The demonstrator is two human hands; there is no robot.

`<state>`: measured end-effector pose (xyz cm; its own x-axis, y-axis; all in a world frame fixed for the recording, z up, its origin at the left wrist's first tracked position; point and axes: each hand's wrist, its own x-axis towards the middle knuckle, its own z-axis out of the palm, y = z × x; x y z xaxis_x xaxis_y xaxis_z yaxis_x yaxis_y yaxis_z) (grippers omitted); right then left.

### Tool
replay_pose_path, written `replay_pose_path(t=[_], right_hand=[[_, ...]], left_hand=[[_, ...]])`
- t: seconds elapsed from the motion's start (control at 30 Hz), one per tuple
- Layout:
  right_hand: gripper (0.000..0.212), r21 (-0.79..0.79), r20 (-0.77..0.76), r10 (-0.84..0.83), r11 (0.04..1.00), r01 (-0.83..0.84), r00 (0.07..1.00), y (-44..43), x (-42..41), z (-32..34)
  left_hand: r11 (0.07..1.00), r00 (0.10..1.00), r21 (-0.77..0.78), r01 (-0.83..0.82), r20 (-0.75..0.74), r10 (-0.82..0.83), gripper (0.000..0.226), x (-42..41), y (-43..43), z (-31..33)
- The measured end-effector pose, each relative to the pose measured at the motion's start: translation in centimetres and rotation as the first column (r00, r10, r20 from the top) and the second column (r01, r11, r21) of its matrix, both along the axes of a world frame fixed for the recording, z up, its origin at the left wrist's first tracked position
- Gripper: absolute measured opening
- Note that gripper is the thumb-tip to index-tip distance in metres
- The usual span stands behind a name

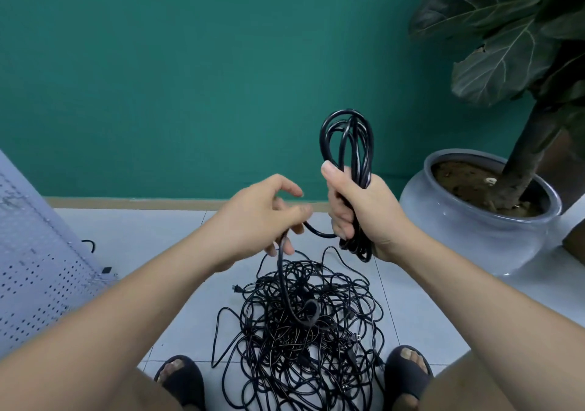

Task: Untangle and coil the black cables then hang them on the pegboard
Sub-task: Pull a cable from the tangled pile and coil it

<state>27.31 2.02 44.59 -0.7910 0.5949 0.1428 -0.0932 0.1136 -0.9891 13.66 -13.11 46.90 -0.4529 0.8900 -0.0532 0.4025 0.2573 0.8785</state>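
Observation:
My right hand grips a coil of thick black cable whose loops stand up above the fist and hang a little below it. From the coil the same cable's loose tail runs to my left hand, which pinches it between thumb and fingers; the tail then drops down to the floor. Below both hands a large tangle of black cables lies on the tiled floor between my feet. A white pegboard leans at the left edge, partly cut off by the frame.
A grey ceramic pot with a large-leaved plant stands at the right against the teal wall. A black hook and a small black clip lie near the pegboard's foot. My sandalled feet flank the tangle.

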Motion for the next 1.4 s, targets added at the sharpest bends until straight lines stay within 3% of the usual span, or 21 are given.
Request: replay_pose_path(t=[0.07, 0.17, 0.2, 0.27, 0.37, 0.47, 0.57, 0.67, 0.83, 1.0, 1.2, 1.3, 1.4], right_hand=[[0.064, 0.010, -0.009, -0.024, 1.000, 0.024, 1.000, -0.1, -0.1, 0.1], [0.067, -0.037, -0.040, -0.070, 0.997, 0.068, 0.997, -0.3, -0.3, 0.1], [0.067, -0.054, -0.058, -0.086, 0.995, 0.083, 0.995, -0.5, -0.4, 0.2], [0.064, -0.078, -0.091, -0.134, 0.989, 0.127, 0.987, -0.9, -0.8, 0.2], [0.067, -0.083, -0.115, -0.261, 0.964, 0.253, 0.958, -1.3, -1.2, 0.2], [0.070, -0.094, -0.143, -0.409, 0.912, 0.399, 0.901, -1.6, -1.7, 0.3], [0.073, -0.001, -0.135, -0.506, 0.860, 0.510, 0.852, -1.9, -2.0, 0.6], [0.069, 0.094, -0.157, -0.524, 0.836, 0.541, 0.837, -1.8, -2.4, 0.7], [0.050, 0.334, -0.099, -0.475, 0.812, 0.479, 0.874, -0.3, -2.6, 0.3], [0.059, 0.412, 0.092, -0.318, 0.875, 0.255, 0.944, 0.5, -2.4, -0.7], [0.083, 0.247, 0.238, -0.046, 0.969, -0.014, 0.970, -1.3, -1.2, -0.9], [0.101, 0.193, 0.262, 0.000, 0.980, -0.052, 0.965, -1.4, -0.7, -1.1], [0.100, 0.148, 0.199, 0.065, 0.984, -0.096, 0.978, -0.9, -0.4, -1.5]], left_hand=[[0.994, 0.995, -0.087, 0.070, -0.065, -0.076, 0.031, -0.1, 0.4, -1.5], [0.953, 0.888, -0.280, 0.120, -0.399, -0.229, 0.037, 0.1, 1.4, -4.3], [0.955, 0.862, -0.273, 0.119, -0.449, -0.236, 0.030, 0.4, 1.8, -5.1], [0.975, 0.924, -0.178, 0.132, -0.335, -0.187, 0.008, 1.5, 2.3, -6.1], [0.990, 0.989, -0.101, 0.102, -0.095, -0.111, 0.017, 3.2, 3.1, -7.2], [0.987, 0.991, -0.099, 0.128, 0.050, -0.123, 0.010, 5.1, 3.7, -8.3], [0.982, 0.963, -0.049, 0.182, 0.211, -0.168, 0.008, 6.8, 3.6, -8.3], [0.980, 0.949, -0.016, 0.199, 0.254, -0.189, 0.010, 7.2, 3.1, -7.0], [0.983, 0.983, -0.041, 0.179, -0.029, -0.180, 0.020, 6.3, 2.4, -5.0], [0.977, 0.936, 0.107, 0.184, -0.322, -0.141, 0.015, 3.8, 1.2, -2.7], [0.944, 0.813, 0.255, 0.210, -0.582, -0.023, 0.030, 2.0, 0.5, -1.5], [0.929, 0.790, 0.300, 0.217, -0.612, 0.013, 0.018, 1.6, 0.2, -1.0], [0.902, 0.709, 0.341, 0.265, -0.702, 0.057, 0.009, 1.2, -0.1, -0.8]])
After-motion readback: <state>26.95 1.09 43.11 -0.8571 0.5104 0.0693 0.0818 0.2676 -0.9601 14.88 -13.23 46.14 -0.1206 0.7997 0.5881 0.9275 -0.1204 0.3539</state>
